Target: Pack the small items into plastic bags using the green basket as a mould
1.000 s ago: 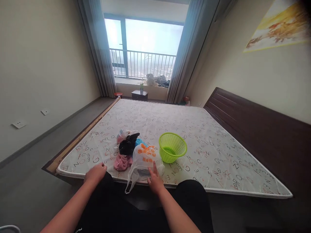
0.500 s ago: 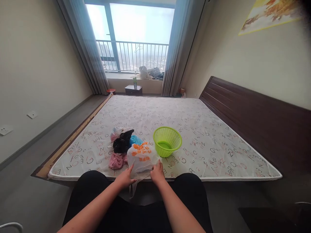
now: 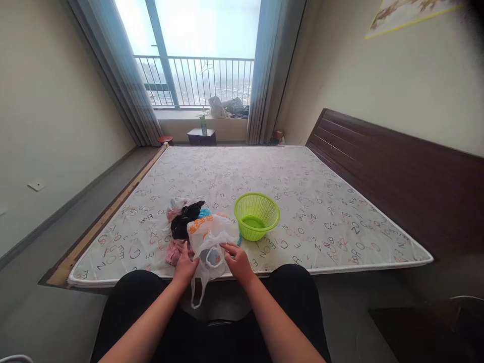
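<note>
Between my hands is a white plastic bag (image 3: 214,234) with orange print, its loop handles hanging toward me over the mattress edge. My left hand (image 3: 185,266) grips the bag's left side, thumb toward the middle. On the right side, my right hand (image 3: 236,259) pinches the bag near a handle. Behind and left of it lie a black plastic bag (image 3: 181,224), a pink bag (image 3: 174,251) close to my left hand, and a blue bag (image 3: 204,213) partly covered. A green plastic basket (image 3: 257,218) stands upright just beyond my right hand.
All this rests on a letter-patterned mattress (image 3: 321,201). A dark wooden headboard (image 3: 397,146) rises at the right. Past the far edge are a small nightstand (image 3: 201,137) with a green bottle (image 3: 203,124) and a red stool (image 3: 165,139).
The white bag's near end has been lifted and folded back, so its handles now show. My right hand has shifted left along it. The view has tilted slightly.
</note>
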The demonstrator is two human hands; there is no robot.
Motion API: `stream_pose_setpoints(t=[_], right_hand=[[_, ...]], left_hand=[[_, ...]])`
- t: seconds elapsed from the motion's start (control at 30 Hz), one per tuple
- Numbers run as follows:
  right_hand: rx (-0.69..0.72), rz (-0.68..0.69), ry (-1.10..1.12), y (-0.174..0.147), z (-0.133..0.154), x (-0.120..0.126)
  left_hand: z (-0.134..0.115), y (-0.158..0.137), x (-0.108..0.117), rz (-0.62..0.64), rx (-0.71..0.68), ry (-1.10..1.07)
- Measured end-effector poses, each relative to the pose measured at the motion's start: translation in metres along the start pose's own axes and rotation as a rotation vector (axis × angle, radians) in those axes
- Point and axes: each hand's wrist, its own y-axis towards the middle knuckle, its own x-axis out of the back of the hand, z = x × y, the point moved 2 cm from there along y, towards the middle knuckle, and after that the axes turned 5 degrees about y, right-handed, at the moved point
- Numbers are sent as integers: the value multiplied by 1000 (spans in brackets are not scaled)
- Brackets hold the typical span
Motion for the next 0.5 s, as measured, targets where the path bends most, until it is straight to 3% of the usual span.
stream_pose_setpoints(t=[0.13,0.27,0.4,0.5], right_hand=[[25,-67,241,13,61,14],[-83,-44,487,42,115,48],[-200,-228,486,68,137,107],[-333,-107,452,69,122,139]], left_hand=[[-36,2,20,-139,29,-247],[-99,15,49,-264,-14,-351],[-183,45,89,-355,-341,-44],[-247,66,101,-375,-565,191]])
